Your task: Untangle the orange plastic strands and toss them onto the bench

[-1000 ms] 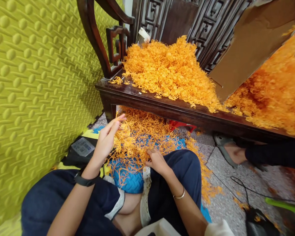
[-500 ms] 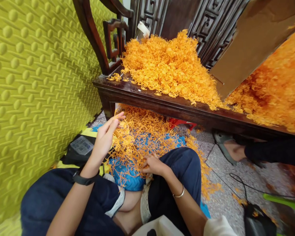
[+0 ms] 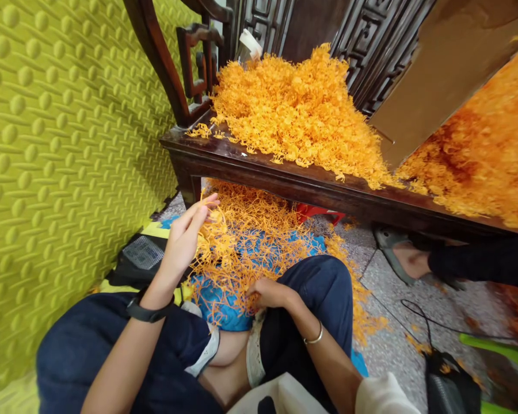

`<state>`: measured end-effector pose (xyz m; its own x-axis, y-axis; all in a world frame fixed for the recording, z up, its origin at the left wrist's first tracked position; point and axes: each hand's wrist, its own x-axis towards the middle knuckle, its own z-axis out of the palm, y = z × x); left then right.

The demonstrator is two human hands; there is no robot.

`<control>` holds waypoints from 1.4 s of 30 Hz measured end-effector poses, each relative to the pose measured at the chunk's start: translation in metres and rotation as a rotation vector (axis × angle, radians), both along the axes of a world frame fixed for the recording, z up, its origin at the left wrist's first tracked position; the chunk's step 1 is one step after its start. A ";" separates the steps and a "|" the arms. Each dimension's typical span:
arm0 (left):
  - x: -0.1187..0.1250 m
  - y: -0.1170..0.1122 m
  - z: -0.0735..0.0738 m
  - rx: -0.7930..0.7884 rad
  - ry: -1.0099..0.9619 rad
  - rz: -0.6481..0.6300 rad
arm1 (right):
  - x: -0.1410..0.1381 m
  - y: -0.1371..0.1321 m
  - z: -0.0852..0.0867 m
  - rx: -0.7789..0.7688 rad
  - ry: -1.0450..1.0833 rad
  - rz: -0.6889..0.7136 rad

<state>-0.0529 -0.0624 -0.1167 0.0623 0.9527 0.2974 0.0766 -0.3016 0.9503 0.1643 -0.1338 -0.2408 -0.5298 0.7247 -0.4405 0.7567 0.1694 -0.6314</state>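
My left hand (image 3: 186, 233), with a dark band at its wrist, is raised over the left side of a tangled heap. Its thumb and fingers pinch a thin orange plastic strand (image 3: 203, 194). Below and beside it lie clumped orange pieces (image 3: 218, 241). My right hand (image 3: 268, 293), with a silver bangle, is low by my right knee at the near edge of the thin orange strands (image 3: 259, 253). Its fingers are curled closed, and whatever they hold is hidden. The strands are spread over a blue sheet (image 3: 227, 316) between my legs.
A dark wooden bench (image 3: 250, 167) carries a large mound of small orange spidery pieces (image 3: 293, 109). Cardboard (image 3: 418, 86) separates it from another mound (image 3: 475, 155). Another person's sandalled foot (image 3: 408, 259) is at right, near a black bag (image 3: 451, 379) and a cable. Yellow padding (image 3: 69, 144) stands left.
My right hand has drawn slightly down and its fingers have curled in from a looser reach over the strands. My left hand keeps nearly the same place and pinch.
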 end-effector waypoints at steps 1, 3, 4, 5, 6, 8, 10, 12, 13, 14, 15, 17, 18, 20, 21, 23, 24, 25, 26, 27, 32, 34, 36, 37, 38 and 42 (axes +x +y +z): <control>0.000 0.000 0.000 0.000 -0.001 -0.001 | 0.004 0.004 0.002 0.055 0.034 -0.084; -0.001 0.001 -0.001 0.001 -0.003 -0.003 | 0.014 0.014 0.008 0.182 0.117 -0.273; 0.000 0.001 -0.002 0.002 -0.003 -0.004 | 0.020 0.019 0.011 0.238 0.162 -0.358; 0.000 0.001 -0.002 0.005 -0.002 -0.003 | 0.026 0.024 0.014 0.283 0.205 -0.435; 0.001 0.000 -0.002 0.009 0.001 -0.004 | 0.031 0.029 0.015 0.317 0.247 -0.502; 0.002 0.000 -0.002 0.018 0.007 -0.003 | 0.041 0.035 0.017 0.357 0.320 -0.614; 0.003 -0.001 -0.001 0.023 0.007 -0.002 | 0.047 0.037 0.017 0.383 0.379 -0.700; 0.004 -0.001 -0.001 0.022 -0.001 -0.006 | 0.049 0.036 0.018 0.407 0.430 -0.764; 0.004 -0.001 -0.001 0.020 -0.008 -0.009 | 0.049 0.035 0.020 0.418 0.455 -0.789; 0.003 -0.001 -0.002 0.020 -0.015 -0.012 | 0.049 0.034 0.023 0.432 0.481 -0.810; 0.003 -0.001 -0.002 0.020 -0.022 -0.014 | 0.048 0.033 0.027 0.447 0.509 -0.829; 0.003 -0.001 -0.002 0.023 -0.033 -0.015 | 0.045 0.029 0.037 0.471 0.571 -0.850; 0.002 -0.001 -0.003 0.023 -0.034 -0.014 | 0.043 0.027 0.042 0.470 0.603 -0.845; 0.003 -0.001 -0.002 0.020 -0.024 -0.010 | 0.040 0.022 0.050 0.426 0.657 -0.793; 0.003 -0.001 -0.002 0.019 -0.014 -0.008 | 0.038 0.019 0.051 0.358 0.668 -0.725; 0.004 -0.002 -0.001 0.016 0.005 -0.006 | 0.035 0.016 0.050 0.142 0.630 -0.539; 0.004 -0.002 0.000 0.017 0.009 -0.005 | 0.034 0.015 0.046 0.040 0.591 -0.460; 0.004 -0.002 0.000 0.017 0.009 -0.003 | 0.032 0.015 0.042 -0.031 0.550 -0.414; 0.004 -0.002 0.000 0.019 0.005 -0.001 | 0.031 0.016 0.037 -0.063 0.517 -0.406; 0.003 -0.002 0.000 0.019 0.000 0.001 | 0.030 0.017 0.033 -0.052 0.496 -0.433; -0.003 0.002 0.000 0.026 -0.006 0.025 | 0.029 0.022 0.036 0.084 0.534 -0.560; -0.005 0.003 0.001 0.022 -0.006 0.043 | 0.033 0.026 0.047 0.119 0.567 -0.580; -0.007 0.003 0.002 0.017 -0.016 0.059 | 0.043 0.034 0.057 0.190 0.580 -0.631; -0.008 0.004 0.003 0.015 -0.025 0.065 | 0.051 0.040 0.061 0.233 0.575 -0.662; -0.008 0.004 0.004 0.013 -0.037 0.072 | 0.059 0.047 0.064 0.272 0.562 -0.690; -0.011 0.006 0.005 0.003 -0.061 0.094 | 0.093 0.084 0.065 0.357 0.438 -0.742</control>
<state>-0.0639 -0.0568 -0.1117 -0.0461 0.9526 0.3008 0.0468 -0.2987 0.9532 0.2572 -0.0503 -0.1762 0.0570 0.9984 0.0037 0.4556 -0.0227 -0.8899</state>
